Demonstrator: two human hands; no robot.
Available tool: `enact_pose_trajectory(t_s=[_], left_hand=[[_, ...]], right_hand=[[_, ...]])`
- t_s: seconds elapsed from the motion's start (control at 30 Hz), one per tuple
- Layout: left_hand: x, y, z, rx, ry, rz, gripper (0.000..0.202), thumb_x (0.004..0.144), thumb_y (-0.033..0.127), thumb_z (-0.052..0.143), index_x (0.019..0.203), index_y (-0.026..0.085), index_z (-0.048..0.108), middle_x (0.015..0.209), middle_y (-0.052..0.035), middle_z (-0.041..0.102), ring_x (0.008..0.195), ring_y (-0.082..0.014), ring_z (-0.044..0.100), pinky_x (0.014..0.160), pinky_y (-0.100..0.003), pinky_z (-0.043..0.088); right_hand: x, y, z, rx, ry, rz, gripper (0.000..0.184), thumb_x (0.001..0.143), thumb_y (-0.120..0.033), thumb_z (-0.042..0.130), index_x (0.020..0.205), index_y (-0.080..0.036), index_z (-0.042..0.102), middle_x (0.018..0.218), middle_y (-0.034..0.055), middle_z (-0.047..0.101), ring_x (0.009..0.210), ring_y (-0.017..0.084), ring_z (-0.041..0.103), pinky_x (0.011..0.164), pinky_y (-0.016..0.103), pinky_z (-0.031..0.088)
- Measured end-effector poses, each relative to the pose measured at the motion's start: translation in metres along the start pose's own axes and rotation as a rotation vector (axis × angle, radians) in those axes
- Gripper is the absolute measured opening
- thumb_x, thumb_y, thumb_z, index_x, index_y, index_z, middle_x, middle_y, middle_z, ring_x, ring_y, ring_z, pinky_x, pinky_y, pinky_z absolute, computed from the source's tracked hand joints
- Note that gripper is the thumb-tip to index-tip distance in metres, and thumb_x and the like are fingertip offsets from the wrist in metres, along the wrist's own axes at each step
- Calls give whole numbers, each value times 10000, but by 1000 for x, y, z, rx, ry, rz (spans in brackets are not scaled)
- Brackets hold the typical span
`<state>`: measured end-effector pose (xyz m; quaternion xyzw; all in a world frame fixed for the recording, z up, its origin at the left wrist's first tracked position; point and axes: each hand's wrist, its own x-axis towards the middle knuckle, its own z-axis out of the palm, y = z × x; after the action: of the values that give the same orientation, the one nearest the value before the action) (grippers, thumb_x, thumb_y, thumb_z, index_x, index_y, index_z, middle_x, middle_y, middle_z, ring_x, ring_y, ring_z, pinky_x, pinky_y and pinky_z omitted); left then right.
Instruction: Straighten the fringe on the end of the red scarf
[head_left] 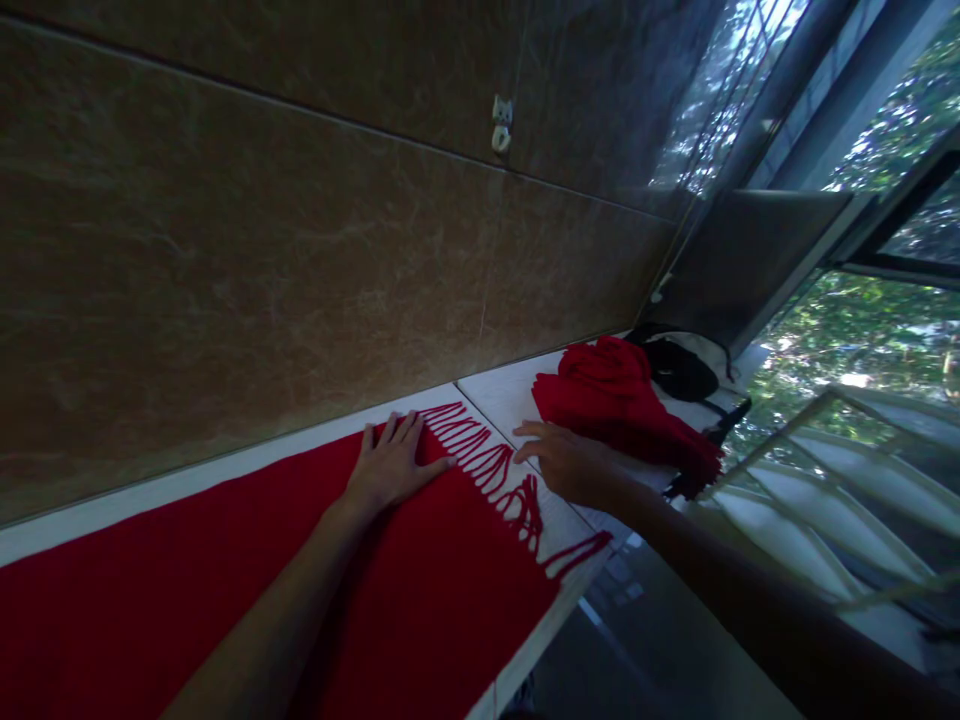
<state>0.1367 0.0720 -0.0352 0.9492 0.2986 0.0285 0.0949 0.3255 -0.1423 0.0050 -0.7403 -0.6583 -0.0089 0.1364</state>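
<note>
We saw the red scarf (pixel 225 600) spread across the white bench (pixel 517 395) along the lower left of the frame. Our left hand (pixel 390 462) lay flat on it, fingers spread; our right hand (pixel 566 462), fingers loosely spread, touched its fringe (pixel 499 470) beside folded red scarves (pixel 619 400).

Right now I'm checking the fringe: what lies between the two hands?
In the head view, the red scarf's fringe lies on the white table between the left hand and the right hand.
</note>
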Motion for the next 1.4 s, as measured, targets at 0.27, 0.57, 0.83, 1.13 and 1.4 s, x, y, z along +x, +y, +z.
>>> enact_pose_trajectory(t_s=[0.27,0.57,0.83,1.13,1.4], left_hand=[[0,1,-1,9,-7,-9,1012,882,802,302,1609,105,204,1669,-138,173,1563,-341,94,1246,-606,65],[1,-2,2,-15,26,10,998,882,808,288,1607,124,229,1665,-148,206,1558,-357,122,1235,-626,79],[2,-2,3,6,10,-7,1030,871,818,311,1611,110,202,1676,-121,167,1562,-350,95,1248,-602,66],[2,-2,4,2,20,5,1026,872,833,268,1607,118,229,1667,-139,195,1557,-365,117,1241,-611,80],[6,-6,10,15,24,3,1005,882,807,296,1613,125,205,1676,-112,180,1562,-351,85,1249,-609,73]], right_hand=[[-8,-29,13,179,-71,-172,425,723,45,500,878,-218,795,1322,83,685,1278,215,605,1086,383,475],[1,23,3,-24,2,56,433,710,24,509,931,-212,797,1291,107,704,1265,252,618,1114,449,468],[-17,-15,0,85,-32,-165,471,752,38,453,917,-244,793,1379,72,653,1325,218,568,1108,423,462],[-20,22,-4,-89,3,64,438,725,24,487,952,-218,773,1325,109,682,1306,271,583,1130,520,430],[-47,-42,-6,75,-79,-119,541,699,52,443,963,-273,785,1436,55,608,1390,224,499,1192,530,327]])
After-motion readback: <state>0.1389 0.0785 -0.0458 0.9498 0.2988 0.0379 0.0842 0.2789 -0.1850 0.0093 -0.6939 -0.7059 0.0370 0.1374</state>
